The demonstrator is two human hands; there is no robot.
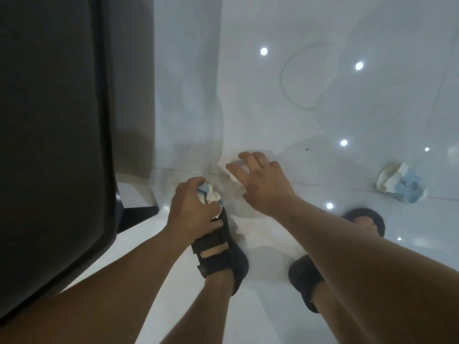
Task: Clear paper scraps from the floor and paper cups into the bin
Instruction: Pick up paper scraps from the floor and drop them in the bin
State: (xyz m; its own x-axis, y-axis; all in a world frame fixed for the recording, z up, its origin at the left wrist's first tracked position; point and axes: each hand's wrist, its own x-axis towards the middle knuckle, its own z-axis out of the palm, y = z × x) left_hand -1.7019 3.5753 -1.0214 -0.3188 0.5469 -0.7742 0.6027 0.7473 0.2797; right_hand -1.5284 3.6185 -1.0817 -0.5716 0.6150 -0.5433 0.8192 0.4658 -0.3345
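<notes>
My left hand (191, 209) grips a crumpled white and blue paper scrap (210, 194) just above my left sandal. My right hand (260, 180) reaches down over a white paper scrap (233, 167) lying on the glossy white floor (323, 108), fingers spread and curving onto it; whether they have closed on it is unclear. A crushed paper cup (400, 184), white with a blue print, lies on the floor to the right, well apart from both hands. No bin shows in the frame.
A large dark piece of furniture (54, 120) fills the left side, with a dark leg (139, 214) at floor level. My two feet in dark sandals (221, 254) stand below the hands. Ceiling lights reflect off the tiles.
</notes>
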